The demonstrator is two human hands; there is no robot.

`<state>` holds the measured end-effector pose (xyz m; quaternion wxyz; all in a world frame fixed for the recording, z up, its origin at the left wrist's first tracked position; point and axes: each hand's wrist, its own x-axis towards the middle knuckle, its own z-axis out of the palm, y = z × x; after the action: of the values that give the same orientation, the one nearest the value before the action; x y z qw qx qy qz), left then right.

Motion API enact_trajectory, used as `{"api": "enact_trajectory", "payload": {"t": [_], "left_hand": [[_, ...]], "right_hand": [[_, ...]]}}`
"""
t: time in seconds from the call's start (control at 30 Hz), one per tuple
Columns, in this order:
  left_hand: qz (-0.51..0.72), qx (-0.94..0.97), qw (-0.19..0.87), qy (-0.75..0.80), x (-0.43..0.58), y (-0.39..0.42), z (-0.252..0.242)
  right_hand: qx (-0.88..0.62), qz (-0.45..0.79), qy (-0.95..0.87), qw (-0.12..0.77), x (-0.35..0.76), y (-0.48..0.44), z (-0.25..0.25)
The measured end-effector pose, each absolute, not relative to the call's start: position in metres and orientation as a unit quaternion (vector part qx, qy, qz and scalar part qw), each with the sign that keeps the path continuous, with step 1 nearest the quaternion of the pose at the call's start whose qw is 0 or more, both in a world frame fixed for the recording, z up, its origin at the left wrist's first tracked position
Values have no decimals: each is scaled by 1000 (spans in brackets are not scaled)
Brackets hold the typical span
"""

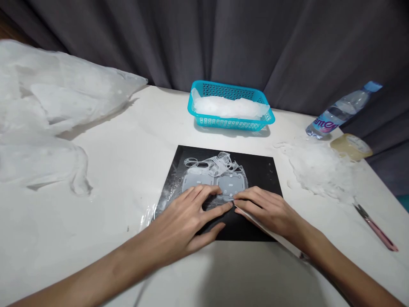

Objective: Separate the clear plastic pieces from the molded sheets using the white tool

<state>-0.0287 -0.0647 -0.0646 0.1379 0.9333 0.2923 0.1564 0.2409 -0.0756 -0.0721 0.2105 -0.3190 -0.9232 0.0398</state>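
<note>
In the head view, a matte black rectangular board (pixel 262 172) lies on a white, smooth-topped table (pixel 111 213), and the two grey, rounded-square moulded panels (pixel 230 184) rest side by side on it, partly under the hands; whether they are joined cannot be made out. A tangle of clear, looping plastic trimmings (pixel 219 165) lies along their far edge. The left hand (pixel 190 213) is palm down with its fingers loosely spread and its thumb held apart; it grasps nothing that shows, and its fingertips reach the near side of the panels. The right hand (pixel 266 209) is closed, its fingers drawn together around a long, thin, pale tool (pixel 283 242) that runs back beneath the palm, and its fingertips are at the near edge of the right-hand panel, just beside the left index finger. Beyond the board stands a turquoise, perforated plastic basket (pixel 233 122) holding crumpled white plastic sheeting (pixel 230 107). To the right are a clear, blue-capped plastic bottle (pixel 340 111), a yellowish, rounded object (pixel 347 147), a loose heap of whitish shreds (pixel 322 168) and pink-handled metal snips (pixel 378 230). Large, translucent white plastic bags (pixel 70 98) spread over the left side, and a dark grey, pleated curtain (pixel 166 38) hangs behind
</note>
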Motion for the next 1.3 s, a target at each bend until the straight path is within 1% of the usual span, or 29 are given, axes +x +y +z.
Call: {"api": "enact_trajectory", "payload": {"t": [0.13,0.2,0.27,0.37,0.43,0.53,0.63,0.73,0.87,0.97,1.1,1.2,1.3], "left_hand": [[161,927,149,303,-29,-67,-67],[162,921,160,315,-28,-68,-66],[163,914,174,327,-26,-68,-65],[166,903,204,340,-21,-67,-64],[170,896,219,346,-19,-66,-63],[176,894,220,348,-19,-64,-63],[181,897,215,341,-20,-62,-61],[194,887,231,350,-20,-58,-57],[219,864,251,379,-17,-48,-51],[213,867,241,382,-11,-38,-50],[196,891,214,349,0,-26,-55],[195,903,189,332,3,-22,-60],[209,901,189,331,2,-22,-61]], "right_hand": [[-318,-34,-934,158,236,-81,-69],[-308,-45,-938,149,234,-78,-67],[-324,-26,-925,196,234,-69,-65],[-389,33,-866,313,236,-49,-61],[-400,85,-845,344,237,-41,-57],[-385,158,-848,328,239,-41,-51],[-384,206,-845,310,241,-50,-46],[-375,233,-849,289,243,-56,-43],[-356,238,-866,258,242,-57,-42],[-356,242,-863,264,239,-57,-42],[-364,233,-859,274,238,-61,-41],[-389,251,-840,283,247,-63,-36],[-432,262,-804,314,261,-62,-31]]}}
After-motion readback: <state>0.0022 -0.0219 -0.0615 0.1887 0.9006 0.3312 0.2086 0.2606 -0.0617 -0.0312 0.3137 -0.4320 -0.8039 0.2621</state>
